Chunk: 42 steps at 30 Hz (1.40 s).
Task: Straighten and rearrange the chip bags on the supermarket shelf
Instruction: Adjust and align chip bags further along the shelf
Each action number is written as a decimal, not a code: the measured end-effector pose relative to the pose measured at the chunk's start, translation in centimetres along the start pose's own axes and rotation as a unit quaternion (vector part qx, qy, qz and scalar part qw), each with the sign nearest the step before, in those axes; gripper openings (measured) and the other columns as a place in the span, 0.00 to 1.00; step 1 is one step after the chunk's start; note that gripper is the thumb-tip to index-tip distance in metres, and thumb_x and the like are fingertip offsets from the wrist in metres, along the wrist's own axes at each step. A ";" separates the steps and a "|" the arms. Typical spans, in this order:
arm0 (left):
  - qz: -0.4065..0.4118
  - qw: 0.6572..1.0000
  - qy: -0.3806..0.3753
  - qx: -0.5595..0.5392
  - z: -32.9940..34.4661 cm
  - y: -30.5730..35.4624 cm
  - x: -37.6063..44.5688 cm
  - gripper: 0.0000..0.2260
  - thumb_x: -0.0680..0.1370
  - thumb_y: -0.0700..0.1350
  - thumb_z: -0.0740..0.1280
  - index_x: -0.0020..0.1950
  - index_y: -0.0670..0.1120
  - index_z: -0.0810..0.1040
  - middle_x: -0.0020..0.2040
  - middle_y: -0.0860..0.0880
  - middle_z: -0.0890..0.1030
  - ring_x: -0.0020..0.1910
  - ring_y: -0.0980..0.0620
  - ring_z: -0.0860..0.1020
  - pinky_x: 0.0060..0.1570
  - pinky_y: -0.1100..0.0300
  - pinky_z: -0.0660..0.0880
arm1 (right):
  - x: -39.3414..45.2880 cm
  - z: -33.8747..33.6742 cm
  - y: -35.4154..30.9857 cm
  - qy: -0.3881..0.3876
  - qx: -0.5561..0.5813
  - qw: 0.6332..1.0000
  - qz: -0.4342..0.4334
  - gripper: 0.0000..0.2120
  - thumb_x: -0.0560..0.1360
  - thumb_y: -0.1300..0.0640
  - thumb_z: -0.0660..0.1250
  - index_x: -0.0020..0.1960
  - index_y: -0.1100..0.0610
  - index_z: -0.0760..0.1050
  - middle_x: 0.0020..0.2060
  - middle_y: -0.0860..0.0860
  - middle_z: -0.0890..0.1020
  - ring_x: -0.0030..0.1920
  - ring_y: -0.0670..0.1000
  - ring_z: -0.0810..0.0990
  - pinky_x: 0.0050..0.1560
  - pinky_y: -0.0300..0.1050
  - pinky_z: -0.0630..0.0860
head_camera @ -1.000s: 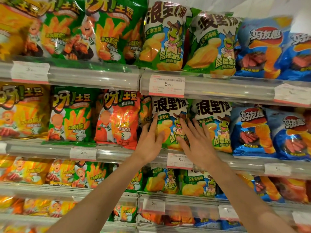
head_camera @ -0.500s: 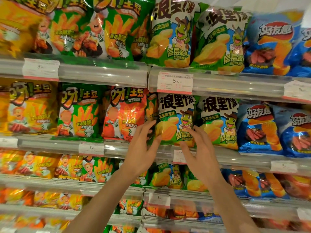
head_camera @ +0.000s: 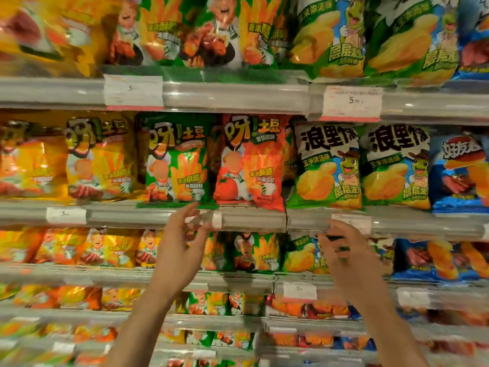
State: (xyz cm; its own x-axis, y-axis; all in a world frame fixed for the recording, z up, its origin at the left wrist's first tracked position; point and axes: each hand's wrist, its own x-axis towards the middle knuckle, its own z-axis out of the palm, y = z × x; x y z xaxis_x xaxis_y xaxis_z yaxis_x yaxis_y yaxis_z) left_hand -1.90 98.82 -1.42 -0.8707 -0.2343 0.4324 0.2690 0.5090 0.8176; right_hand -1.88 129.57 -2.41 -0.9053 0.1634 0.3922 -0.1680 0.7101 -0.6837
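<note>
- The glossy red foil chip bag with the tomato print (head_camera: 250, 162) stands upright on the middle grey metal shelf (head_camera: 254, 219). It is touching the green foil chip bag (head_camera: 176, 161) on its left. The green-and-white corn-chip bag (head_camera: 326, 166) stands just beside it on the right.
- The left hand (head_camera: 182, 250) is raised just below the green bag's bottom edge. Its fingers are loosely spread and hold nothing.
- The right hand (head_camera: 344, 256) hangs in front of the shelf rail, below the corn-chip bags. Its fingers are lightly curled, and no bag is in its grasp.
- Judgement: these bags are likely light, air-filled and soft-walled, with slick film and brittle contents.
- Recommended hold: take them at the flat side seams or top crimp, not by squeezing the middle.
</note>
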 end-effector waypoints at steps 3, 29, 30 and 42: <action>0.025 1.000 -0.009 0.002 -2.5 -0.7 1.6 0.18 0.81 0.51 0.66 0.71 0.57 0.71 0.65 0.56 0.75 0.54 0.62 0.79 0.48 0.64 0.77 | 0.1 0.9 -1.6 0.010 0.008 1.000 0.017 0.18 0.79 0.46 0.66 0.69 0.45 0.71 0.57 0.45 0.80 0.50 0.41 0.80 0.50 0.51 0.82; 0.184 0.950 -0.113 0.224 0.8 4.2 11.1 0.25 0.82 0.54 0.61 0.78 0.53 0.61 0.50 0.48 0.80 0.42 0.46 0.79 0.35 0.55 0.70 | 10.3 4.3 -11.8 -0.108 0.102 0.988 0.031 0.36 0.80 0.42 0.66 0.80 0.54 0.55 0.58 0.44 0.73 0.59 0.49 0.78 0.61 0.46 0.75; 0.182 0.956 -0.110 0.201 0.9 4.2 11.2 0.25 0.82 0.54 0.61 0.78 0.53 0.61 0.55 0.47 0.81 0.44 0.47 0.80 0.37 0.55 0.71 | 10.7 3.9 -11.6 -0.109 0.106 0.988 0.031 0.36 0.79 0.40 0.66 0.80 0.53 0.57 0.60 0.44 0.75 0.59 0.49 0.79 0.62 0.48 0.76; -0.019 0.984 -0.135 -0.113 3.3 7.0 8.1 0.27 0.77 0.67 0.63 0.74 0.62 0.65 0.62 0.56 0.77 0.57 0.58 0.79 0.60 0.53 0.77 | 9.2 -1.4 -9.5 -0.139 0.240 0.960 0.044 0.04 0.80 0.45 0.66 0.54 0.39 0.73 0.48 0.41 0.84 0.43 0.35 0.84 0.42 0.31 0.78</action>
State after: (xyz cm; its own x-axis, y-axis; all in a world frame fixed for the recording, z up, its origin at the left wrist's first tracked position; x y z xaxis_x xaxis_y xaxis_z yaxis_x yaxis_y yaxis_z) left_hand -8.44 103.22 6.50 -0.9510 -0.0060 0.3090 0.2931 0.2997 0.9079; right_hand -8.05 125.28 8.49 -0.9821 -0.0280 0.1863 -0.1862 0.2935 -0.9377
